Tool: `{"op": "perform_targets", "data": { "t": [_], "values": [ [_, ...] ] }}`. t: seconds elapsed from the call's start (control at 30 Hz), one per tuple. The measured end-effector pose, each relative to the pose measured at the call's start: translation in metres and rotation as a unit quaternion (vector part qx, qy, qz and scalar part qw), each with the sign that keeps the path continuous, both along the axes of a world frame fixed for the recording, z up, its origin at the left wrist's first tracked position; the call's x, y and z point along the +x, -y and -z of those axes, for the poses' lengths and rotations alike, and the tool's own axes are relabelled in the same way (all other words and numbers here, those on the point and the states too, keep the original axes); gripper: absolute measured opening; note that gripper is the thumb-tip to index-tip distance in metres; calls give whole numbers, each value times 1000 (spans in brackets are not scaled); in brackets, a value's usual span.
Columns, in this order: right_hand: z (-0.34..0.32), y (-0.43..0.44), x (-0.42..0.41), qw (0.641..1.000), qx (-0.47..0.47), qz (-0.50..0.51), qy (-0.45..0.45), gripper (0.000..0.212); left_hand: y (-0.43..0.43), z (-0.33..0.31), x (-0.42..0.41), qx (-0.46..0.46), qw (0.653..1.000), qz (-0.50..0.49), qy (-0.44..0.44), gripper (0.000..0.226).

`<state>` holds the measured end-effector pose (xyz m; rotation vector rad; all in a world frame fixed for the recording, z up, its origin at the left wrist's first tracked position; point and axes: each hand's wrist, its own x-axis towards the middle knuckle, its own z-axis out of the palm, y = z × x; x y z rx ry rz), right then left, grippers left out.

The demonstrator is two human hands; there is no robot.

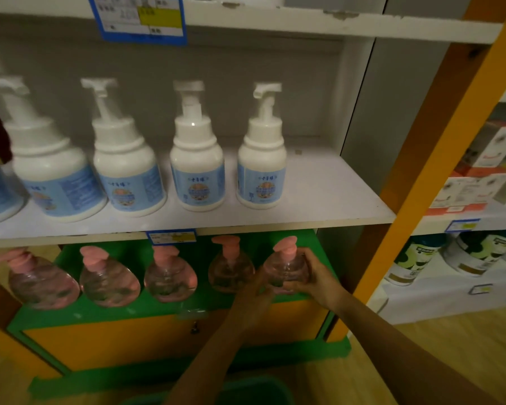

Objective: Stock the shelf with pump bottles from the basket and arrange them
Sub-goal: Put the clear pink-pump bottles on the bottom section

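Dim shop shelving fills the view: a white shelf (319,194) carries a row of white pump bottles with blue labels (197,168), and a blue price tag (171,236) hangs from its front edge. Below it, a green shelf (105,312) holds a row of five clear, rounded bottles with pink pumps. Four of them stand free, the nearest of these (231,268) just left of the hands. The fifth, the rightmost pump bottle (287,266), stands upright at the right end of the row and is gripped from both sides. The right hand (316,273) wraps around its right side with the fingers curled over the shoulder near the pink pump. The left hand (256,290) is cupped against its lower left side, touching the bottle; it is dark and blurred, so the finger positions are hard to make out. Both bare forearms reach up from the bottom of the view. At the bottom edge, between the arms, the rim of a green basket (254,390) shows. To the right, beyond an orange post (438,159), other shelves hold boxes and tins.
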<state>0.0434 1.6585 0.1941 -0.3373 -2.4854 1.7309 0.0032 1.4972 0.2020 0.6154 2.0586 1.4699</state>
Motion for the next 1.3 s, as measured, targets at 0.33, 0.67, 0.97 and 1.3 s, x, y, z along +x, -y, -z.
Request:
{"op": "perform_targets", "data": {
  "t": [0.33, 0.67, 0.97, 1.3],
  "values": [
    [1, -3, -13, 998, -43, -6, 35, 61, -15, 3, -5, -42, 999, 24, 0, 57],
    [-10, 20, -2, 990, 69, 92, 77, 96, -9, 2, 10, -77, 995, -1, -58, 67],
    [-20, 62, 52, 979, 164, 85, 82, 68, 87, -8, 44, -118, 984, -31, -132, 48],
    [-35, 166, 30, 981, 172, -41, 78, 52, 219, -47, 20, -140, 963, -157, -168, 27]
  ]
}}
